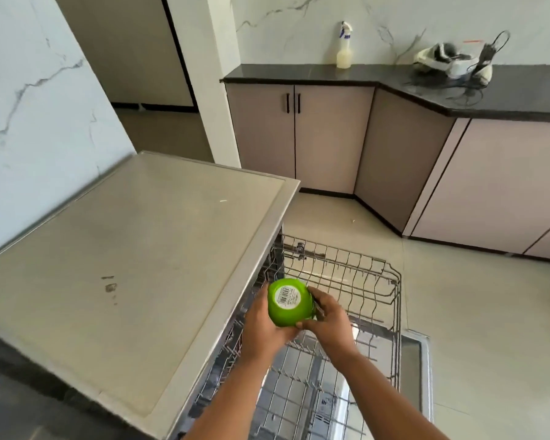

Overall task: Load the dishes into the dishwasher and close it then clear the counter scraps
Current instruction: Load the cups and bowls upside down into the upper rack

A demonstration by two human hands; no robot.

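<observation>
Your left hand (pixel 264 322) cups the small bright-green plastic cup (pixel 289 302) from below and behind, fingers curled round its wall, while your right hand (pixel 326 317) pinches the side where a handle seems to sit, thumb on the lower edge. Both hands have hold of it; neither is free.

The cup hangs over the pulled-out grey wire upper rack (pixel 356 281) of the dishwasher, just beside the machine's steel front edge and not yet resting on any wire. It is turned over: the base, with its round white barcode sticker (pixel 288 296), faces up toward you, so the mouth points down and away into the rack. Its axis runs roughly upright, tipped slightly toward you.

Expect it to be light, stiff and unlikely to break, but smooth plastic can slip if wet, so keep the grip on the wall and the handle, not the sticker face. A light cup may tip on the wires; seat its rim squarely.

Below sits the lower wire rack (pixel 299 392) on the open door (pixel 419 354). To the left is the flat grey dishwasher top (pixel 134 249). Farther off, a dark countertop (pixel 299 73) carries a pale spray bottle (pixel 344 47).
</observation>
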